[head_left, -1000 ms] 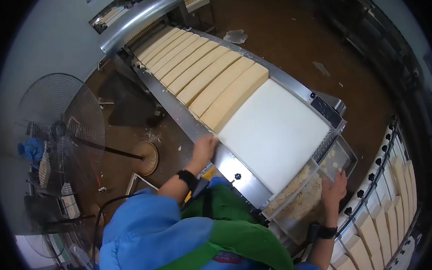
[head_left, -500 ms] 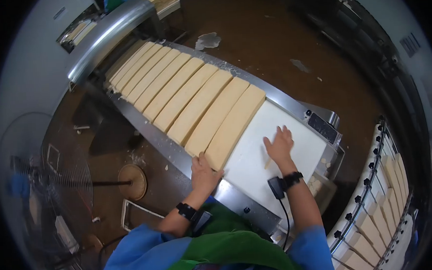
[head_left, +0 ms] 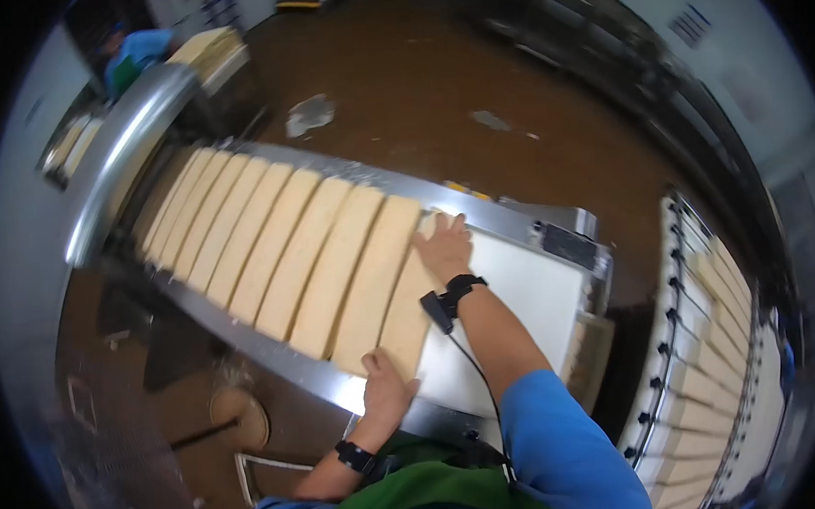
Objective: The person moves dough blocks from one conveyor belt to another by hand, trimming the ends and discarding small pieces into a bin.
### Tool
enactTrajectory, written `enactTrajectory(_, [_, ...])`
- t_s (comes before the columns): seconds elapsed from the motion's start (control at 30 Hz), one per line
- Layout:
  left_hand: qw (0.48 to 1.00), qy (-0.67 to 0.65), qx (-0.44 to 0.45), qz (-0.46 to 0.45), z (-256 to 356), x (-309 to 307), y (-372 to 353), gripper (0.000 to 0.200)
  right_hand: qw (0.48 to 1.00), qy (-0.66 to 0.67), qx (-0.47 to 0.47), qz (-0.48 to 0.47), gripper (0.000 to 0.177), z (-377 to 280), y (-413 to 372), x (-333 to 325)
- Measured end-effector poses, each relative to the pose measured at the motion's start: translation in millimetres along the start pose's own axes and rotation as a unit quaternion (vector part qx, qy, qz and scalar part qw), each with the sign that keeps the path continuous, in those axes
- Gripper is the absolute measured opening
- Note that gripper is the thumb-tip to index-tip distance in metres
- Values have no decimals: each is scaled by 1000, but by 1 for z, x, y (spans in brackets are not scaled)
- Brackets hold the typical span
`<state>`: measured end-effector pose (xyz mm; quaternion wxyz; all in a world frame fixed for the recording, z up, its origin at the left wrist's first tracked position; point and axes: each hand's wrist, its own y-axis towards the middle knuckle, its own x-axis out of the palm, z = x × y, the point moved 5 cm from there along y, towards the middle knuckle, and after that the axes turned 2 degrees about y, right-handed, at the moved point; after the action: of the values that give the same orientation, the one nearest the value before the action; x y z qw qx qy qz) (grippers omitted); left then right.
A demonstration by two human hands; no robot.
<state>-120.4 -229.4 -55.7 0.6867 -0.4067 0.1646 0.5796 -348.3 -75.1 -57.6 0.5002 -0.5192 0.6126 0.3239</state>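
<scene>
Several long pale slabs lie side by side across a metal-edged conveyor. My left hand [head_left: 387, 389] is at the near end of the last slab [head_left: 404, 319], its fingers gripping that end. At the slab's far end my right hand [head_left: 445, 247] rests with fingers over its top edge. The last slab touches or nearly touches the neighbouring slab [head_left: 378, 279]. Part of the last slab is hidden under my right hand and wrist device. Beside it lies the white board [head_left: 511, 295].
A curved metal hood [head_left: 130, 154] spans the conveyor's far end. On the right, a second curved conveyor [head_left: 650, 389] carries more pale slabs. A co-worker in blue [head_left: 141, 49] stands at the upper left. A round base [head_left: 239, 418] sits on the floor at left.
My right hand has moved from above the white board to the far end of the last slab. My left hand stays at its near end. The camera view has turned.
</scene>
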Motion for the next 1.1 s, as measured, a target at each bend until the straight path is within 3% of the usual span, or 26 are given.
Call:
enactTrajectory(0.07, [999,4,-14,-38,11,-4,1,81,998,34,58,-6,59,26,-10,-22])
enactTrajectory(0.17, [988,32,152,19,16,15,2,79,982,73,171,13,66,98,-32,-57])
enactTrajectory(0.23, [981,26,189,-39,38,25,0,79,962,92,255,38,75,157,-50,-72])
enactTrajectory(0.3, [966,29,236,-102,60,43,-5,85,952,-2,250,177,80,218,-63,-61])
enactTrajectory(0.33, [965,31,225,-132,64,56,-7,87,943,-2,273,189,80,237,-78,-70])
enactTrajectory(0.4, [962,80,223,-132,70,83,-9,91,917,189,299,185,86,270,-104,-81])
enactTrajectory(0.43, [957,86,239,-140,82,90,-11,91,909,191,312,197,86,283,-119,-92])
enactTrajectory(0.5, [950,102,268,-122,107,102,-17,87,869,256,373,202,91,312,-156,-102])
enactTrajectory(0.53, [938,88,327,-70,133,114,-30,79,821,344,369,268,91,352,-198,-114])
enactTrajectory(0.67, [887,39,455,-75,200,149,-83,76,753,307,404,419,84,433,-334,-159])
enactTrajectory(0.73, [825,21,540,-162,241,174,-131,80,729,240,443,463,79,472,-424,-189])
enactTrajectory(0.8, [720,34,669,-180,273,195,-191,84,684,187,502,494,74,523,-515,-195])
enactTrajectory(0.9, [592,44,720,-359,288,229,-278,73,605,242,615,444,70,591,-651,-192])
enactTrajectory(0.93, [540,41,743,-393,288,239,-306,67,624,278,595,423,67,594,-677,-201])
enactTrajectory(0.97, [538,43,743,-396,286,251,-324,67,642,314,572,402,64,594,-697,-212])
enactTrajectory(1.03, [446,57,739,-502,265,278,-362,59,664,284,596,352,61,629,-734,-190])
enactTrajectory(1.1, [439,45,705,-555,256,296,-386,54,682,254,616,301,59,650,-748,-183])
